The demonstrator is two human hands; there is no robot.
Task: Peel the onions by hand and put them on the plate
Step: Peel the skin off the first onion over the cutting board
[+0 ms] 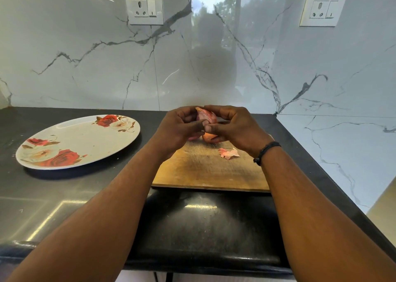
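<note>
The black stone counter (64,196) carries everything: to my left the round white plate printed with red roses (85,138), with no onion on it yet, and in front of me the worn wooden chopping board (205,170). My left hand (177,129) and right hand (233,127) are both curled round one small pinkish-red onion (205,116), held above the board's far end, thumbs meeting on its skin. A torn scrap of pink onion skin (228,153) lies on the board. If my thumbs slip on the papery skin, the onion could drop and roll off. Something orange (209,137) shows beneath my hands, possibly another onion; my fingers hide most of it.
</note>
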